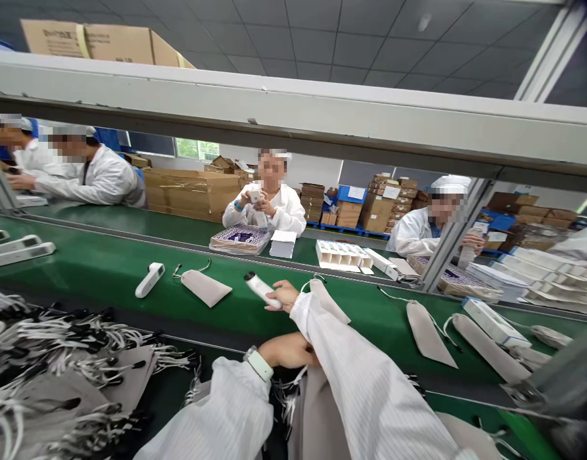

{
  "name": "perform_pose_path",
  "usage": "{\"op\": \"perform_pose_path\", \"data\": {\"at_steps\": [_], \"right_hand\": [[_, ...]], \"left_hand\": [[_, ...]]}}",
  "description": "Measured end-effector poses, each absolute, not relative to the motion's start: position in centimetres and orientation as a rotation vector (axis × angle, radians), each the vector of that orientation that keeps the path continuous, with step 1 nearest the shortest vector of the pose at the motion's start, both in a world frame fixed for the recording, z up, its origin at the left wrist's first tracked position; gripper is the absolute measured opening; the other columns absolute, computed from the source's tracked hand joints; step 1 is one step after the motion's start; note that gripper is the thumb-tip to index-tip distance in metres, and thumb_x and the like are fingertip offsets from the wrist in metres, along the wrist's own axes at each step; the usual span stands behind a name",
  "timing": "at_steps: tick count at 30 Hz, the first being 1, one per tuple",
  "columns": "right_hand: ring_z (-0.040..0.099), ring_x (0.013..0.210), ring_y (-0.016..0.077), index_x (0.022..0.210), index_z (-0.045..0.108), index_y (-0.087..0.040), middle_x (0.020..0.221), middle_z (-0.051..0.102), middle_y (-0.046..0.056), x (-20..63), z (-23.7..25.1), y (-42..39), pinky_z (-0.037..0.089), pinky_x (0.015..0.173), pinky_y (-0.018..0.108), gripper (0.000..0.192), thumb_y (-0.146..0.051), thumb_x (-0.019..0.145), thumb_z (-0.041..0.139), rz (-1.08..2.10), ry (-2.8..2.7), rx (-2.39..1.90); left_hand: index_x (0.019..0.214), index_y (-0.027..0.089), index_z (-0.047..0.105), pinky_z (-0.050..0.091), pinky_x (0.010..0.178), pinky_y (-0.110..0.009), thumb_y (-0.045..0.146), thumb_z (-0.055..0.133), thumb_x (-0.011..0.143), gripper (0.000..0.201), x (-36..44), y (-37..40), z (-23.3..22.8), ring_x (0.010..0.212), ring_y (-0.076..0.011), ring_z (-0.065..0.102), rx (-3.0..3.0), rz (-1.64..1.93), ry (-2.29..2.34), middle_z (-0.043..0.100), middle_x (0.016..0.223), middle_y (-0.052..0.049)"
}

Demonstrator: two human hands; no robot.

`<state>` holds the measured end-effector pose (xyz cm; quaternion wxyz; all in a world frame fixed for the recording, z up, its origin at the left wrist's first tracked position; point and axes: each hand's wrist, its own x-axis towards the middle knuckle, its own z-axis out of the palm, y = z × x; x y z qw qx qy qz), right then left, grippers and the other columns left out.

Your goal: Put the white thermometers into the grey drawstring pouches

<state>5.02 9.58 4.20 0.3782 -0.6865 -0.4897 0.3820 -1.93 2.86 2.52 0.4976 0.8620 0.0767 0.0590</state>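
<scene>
My right hand (pixel 284 295) reaches out over the green conveyor belt (pixel 106 268) and grips a white cylindrical device (pixel 259 289) by its near end. A grey drawstring pouch (pixel 326 300) lies on the belt just behind that wrist. My left hand (pixel 288 350), with a white watch band on the wrist, stays close to my body. Its fingers are half hidden behind my right sleeve, and it seems to hold a grey pouch (pixel 317 399) that hangs below it with loose cords.
Also on the belt are a white handheld device (pixel 149 280), a flat grey pouch (pixel 204 286), more pouches (pixel 425 332) and a white box (pixel 492 321). A heap of corded pouches (pixel 58 370) lies at my left. Co-workers in white coats sit across the belt (pixel 272 204).
</scene>
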Motion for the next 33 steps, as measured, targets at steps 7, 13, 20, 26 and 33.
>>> {"op": "perform_pose_path", "data": {"at_steps": [7, 13, 20, 26, 33], "right_hand": [[0.061, 0.075, 0.0172, 0.124, 0.010, -0.031, 0.089, 0.056, 0.000, 13.3, 10.5, -0.9, 0.049, 0.071, 0.037, 0.080, -0.021, 0.065, 0.063, 1.141, -1.229, -0.978], [0.060, 0.074, 0.0179, 0.127, -0.007, -0.038, 0.087, 0.058, -0.001, 13.7, 9.9, -4.3, 0.047, 0.069, 0.037, 0.101, -0.025, 0.060, 0.067, 1.117, -1.152, -0.896], [0.053, 0.077, 0.0138, 0.084, 0.057, -0.016, 0.094, 0.056, 0.005, 14.1, 8.9, -3.5, 0.041, 0.055, 0.020, 0.033, -0.046, 0.073, 0.049, 1.106, -1.227, -1.048], [0.042, 0.043, 0.0088, 0.079, 0.060, -0.014, 0.055, 0.048, 0.001, 13.5, 8.8, -3.4, 0.031, 0.038, 0.020, 0.059, -0.063, 0.077, 0.026, 1.063, -1.554, -1.425], [0.040, 0.046, 0.0099, 0.070, 0.053, -0.017, 0.047, 0.041, -0.002, 15.8, 7.3, -3.0, 0.031, 0.053, 0.022, 0.037, -0.047, 0.080, 0.032, -0.284, -1.243, -1.685]], "left_hand": [[0.073, 0.014, 0.043, 0.027, 0.052, -0.018, 0.041, 0.048, 0.077, 0.027, -3.2, 3.0, 6.8, 0.058, -0.0068, 0.031, 1.980, 0.261, 0.141, 0.033, 0.065, 0.004], [0.073, 0.016, 0.041, 0.034, 0.063, -0.020, 0.042, 0.045, 0.078, 0.027, -3.3, 1.7, 8.3, 0.069, -0.0098, 0.037, 1.961, 0.409, 0.209, 0.037, 0.076, 0.001], [0.075, 0.017, 0.041, 0.035, 0.064, -0.019, 0.039, 0.039, 0.082, 0.023, -2.9, 1.7, 8.1, 0.077, -0.0109, 0.037, 1.986, 0.715, 0.313, 0.033, 0.088, -0.001], [0.079, 0.019, 0.039, 0.029, 0.046, -0.016, 0.043, 0.037, 0.082, 0.025, -3.2, 2.1, 8.7, 0.057, -0.0063, 0.031, 1.969, 0.670, 0.469, 0.032, 0.087, 0.000], [0.077, 0.018, 0.042, 0.025, 0.046, -0.020, 0.047, 0.037, 0.079, 0.030, -5.0, 0.0, 10.9, 0.051, -0.0094, 0.032, 2.206, 0.512, 0.837, 0.036, 0.062, 0.004]]}}
